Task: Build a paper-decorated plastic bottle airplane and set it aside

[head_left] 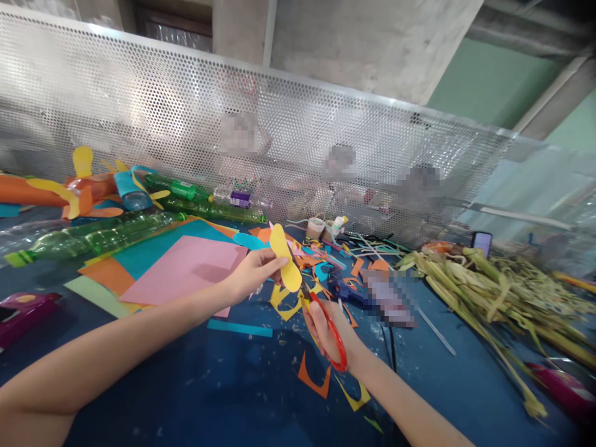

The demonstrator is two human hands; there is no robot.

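Note:
Between its thumb and fingers, my left hand [255,272] pinches a yellow paper cutout [285,257] with two rounded lobes. My right hand [331,323] is wrapped round the red handles of a pair of scissors [342,357]. The dark blades reach up to the cutout's right edge and are partly hidden behind it; whether they touch the paper I cannot tell. Yellow paper offcuts [285,305] lie on the table just below the cutout. Nearer to me are an orange offcut [315,382] and another yellow one [356,397].
Stacked coloured paper [181,267] and green plastic bottles [107,233] lie left. A dark blue glue gun [351,293] rests among scraps. Dried husks [484,298] spread right, by a phone [482,243]. A perforated metal panel [298,143] borders the blue table [223,385], with people beyond.

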